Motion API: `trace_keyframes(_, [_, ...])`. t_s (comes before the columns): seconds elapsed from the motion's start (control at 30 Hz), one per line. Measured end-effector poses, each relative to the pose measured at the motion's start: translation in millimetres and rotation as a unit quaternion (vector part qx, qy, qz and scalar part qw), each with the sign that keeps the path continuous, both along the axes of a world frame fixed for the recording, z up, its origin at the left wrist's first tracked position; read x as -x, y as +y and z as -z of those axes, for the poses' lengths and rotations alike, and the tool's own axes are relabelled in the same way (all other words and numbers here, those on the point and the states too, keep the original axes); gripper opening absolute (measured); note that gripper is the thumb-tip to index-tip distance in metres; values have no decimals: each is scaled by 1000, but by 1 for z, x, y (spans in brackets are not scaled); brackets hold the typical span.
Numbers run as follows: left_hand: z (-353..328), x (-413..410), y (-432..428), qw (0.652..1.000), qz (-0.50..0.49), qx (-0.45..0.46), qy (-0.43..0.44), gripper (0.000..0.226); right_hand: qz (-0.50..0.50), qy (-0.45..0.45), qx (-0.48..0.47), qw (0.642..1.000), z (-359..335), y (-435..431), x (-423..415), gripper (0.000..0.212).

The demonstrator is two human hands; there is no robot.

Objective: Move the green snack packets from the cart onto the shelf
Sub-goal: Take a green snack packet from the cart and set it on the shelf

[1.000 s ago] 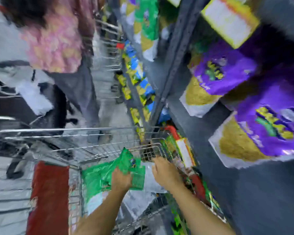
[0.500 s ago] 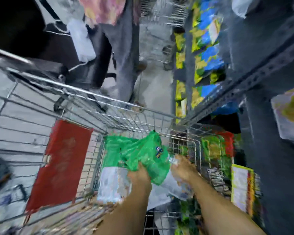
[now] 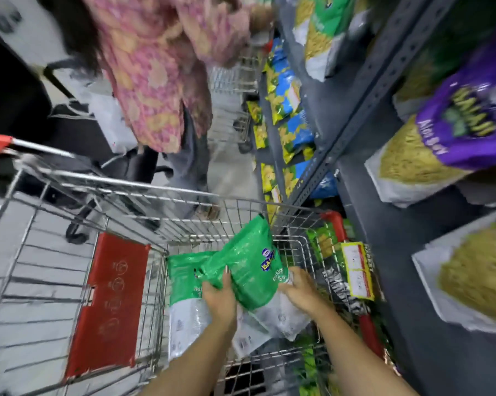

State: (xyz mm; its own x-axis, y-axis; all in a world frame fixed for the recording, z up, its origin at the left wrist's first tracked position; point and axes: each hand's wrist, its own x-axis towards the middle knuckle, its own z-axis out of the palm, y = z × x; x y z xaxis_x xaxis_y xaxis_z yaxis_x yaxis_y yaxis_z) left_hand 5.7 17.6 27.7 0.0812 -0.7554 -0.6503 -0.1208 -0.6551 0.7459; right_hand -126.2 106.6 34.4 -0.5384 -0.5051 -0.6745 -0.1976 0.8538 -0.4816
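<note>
View from the head camera, looking down into a wire shopping cart (image 3: 69,195) standing beside a grey metal shelf (image 3: 364,90). Both bare forearms reach into the cart's basket. The left hand (image 3: 219,295) has its grip closed on the lower left edge of a green snack packet (image 3: 249,270), thumb on top and fingers beneath; the packet is lifted and tilted, its upper corner pointing toward the far rim of the basket. The right hand (image 3: 301,287) lies on the packet's right side where the green printing meets the clear lower part; its fingers are curved over the film, but whether this grip is fully closed cannot be told. A second green packet (image 3: 184,270) lies flat in the basket just beneath and left of the lifted one, partly covered by it. A red flap (image 3: 109,304) hangs against the wire at the basket's left. Along the cart's right side, between cart and shelf, a yellow-edged label (image 3: 357,270) is visible. The shelf at right carries large purple packets (image 3: 464,115) with yellow contents showing through clear panels; farther back it holds blue and yellow packets (image 3: 289,115). A second person in a pink patterned top (image 3: 155,67) stands beyond the cart in the aisle, blurred.
</note>
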Motion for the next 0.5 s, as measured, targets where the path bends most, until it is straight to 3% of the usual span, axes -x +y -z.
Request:
trace_keyframes(0.1, [-54,-18,-7,987,66,125,81,21,58,-2,85,995,-52,24,-25,52])
trace_keyframes(0.2, [-118,-18,-9,943,189,237,137,11,167,25,211,963,-100,53,-61,57])
trace_keyframes(0.33, [-218,-10,25,834,341,340,271,22,324,106,338,877,-147,106,-106,47])
trace_keyframes(0.43, [-264,6,64,735,462,361,341,25,437,159,387,796,-172,159,-131,43])
trace_keyframes(0.5, [-282,22,88,681,522,349,376,25,491,194,399,750,-189,192,-141,59])
